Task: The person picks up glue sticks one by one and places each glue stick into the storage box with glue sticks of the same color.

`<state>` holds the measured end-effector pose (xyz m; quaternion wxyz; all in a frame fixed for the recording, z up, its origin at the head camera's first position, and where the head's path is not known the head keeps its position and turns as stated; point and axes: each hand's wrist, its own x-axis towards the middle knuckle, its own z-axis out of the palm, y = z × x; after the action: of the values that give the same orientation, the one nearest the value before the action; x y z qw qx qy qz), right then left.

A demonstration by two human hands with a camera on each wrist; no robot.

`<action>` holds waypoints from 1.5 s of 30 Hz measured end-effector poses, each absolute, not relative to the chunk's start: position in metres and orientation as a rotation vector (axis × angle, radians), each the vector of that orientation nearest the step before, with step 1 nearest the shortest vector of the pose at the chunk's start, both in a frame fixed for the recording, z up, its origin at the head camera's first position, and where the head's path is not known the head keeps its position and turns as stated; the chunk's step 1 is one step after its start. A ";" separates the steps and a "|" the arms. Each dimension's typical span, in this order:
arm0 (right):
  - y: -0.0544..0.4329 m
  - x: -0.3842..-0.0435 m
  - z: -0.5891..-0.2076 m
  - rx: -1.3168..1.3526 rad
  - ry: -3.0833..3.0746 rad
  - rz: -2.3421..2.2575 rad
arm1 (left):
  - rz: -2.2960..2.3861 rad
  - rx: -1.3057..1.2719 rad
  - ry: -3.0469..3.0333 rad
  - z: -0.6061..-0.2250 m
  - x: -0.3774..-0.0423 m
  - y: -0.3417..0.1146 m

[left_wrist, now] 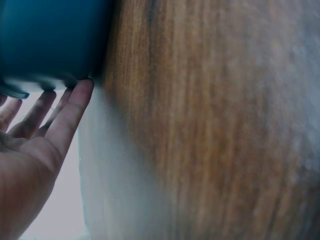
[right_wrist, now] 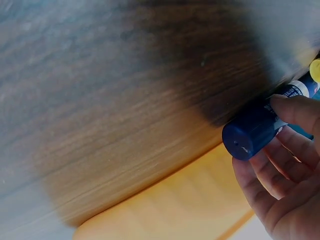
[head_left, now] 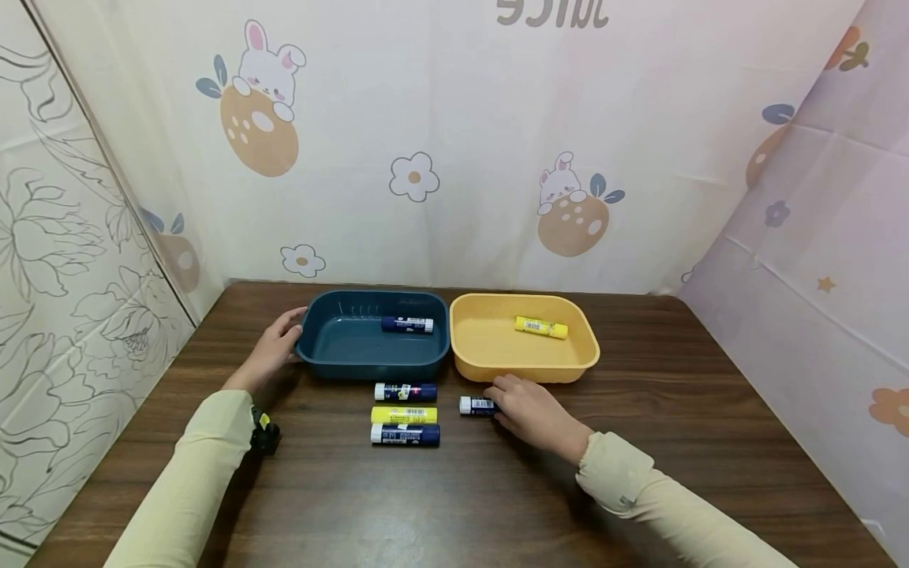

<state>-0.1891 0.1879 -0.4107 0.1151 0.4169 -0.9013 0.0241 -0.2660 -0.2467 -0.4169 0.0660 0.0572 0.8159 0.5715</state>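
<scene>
My right hand (head_left: 529, 410) holds a dark blue glue stick (head_left: 477, 405) with a white end, low over the table in front of the yellow tray (head_left: 525, 372). In the right wrist view, the thumb lies on one side of this glue stick (right_wrist: 245, 137) and the fingers on the other. At the left end of the dark teal tray (head_left: 372, 369), my left hand (head_left: 273, 347) touches the wall with its fingertips, its fingers fairly straight in the left wrist view. Between the hands lie two dark blue glue sticks (head_left: 405, 435) and a yellow glue stick (head_left: 404, 415), stacked in a row.
Inside the teal tray is a dark blue glue stick (head_left: 407, 324); inside the yellow tray is a yellow one (head_left: 541, 327). Both trays stand side by side near the back of the brown wooden table (head_left: 319, 505). Printed curtains (head_left: 469, 229) hang behind and at the sides.
</scene>
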 end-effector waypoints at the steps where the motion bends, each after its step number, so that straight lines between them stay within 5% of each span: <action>1: 0.188 -0.189 -0.411 1.222 -2.643 0.068 | 1.724 0.171 2.462 -0.417 -0.266 -0.247; 27: 0.182 -0.191 -0.372 1.207 -2.664 0.039 | 1.718 0.157 2.473 -0.418 -0.267 -0.246; 45: 0.146 -0.226 -0.336 1.188 -2.620 0.008 | 1.727 0.154 2.456 -0.418 -0.265 -0.246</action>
<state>-0.2257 0.1464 -0.3357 0.1319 0.4095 -0.9027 0.0026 -0.2654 -0.2463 -0.4180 0.0676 0.0512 0.8150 0.5732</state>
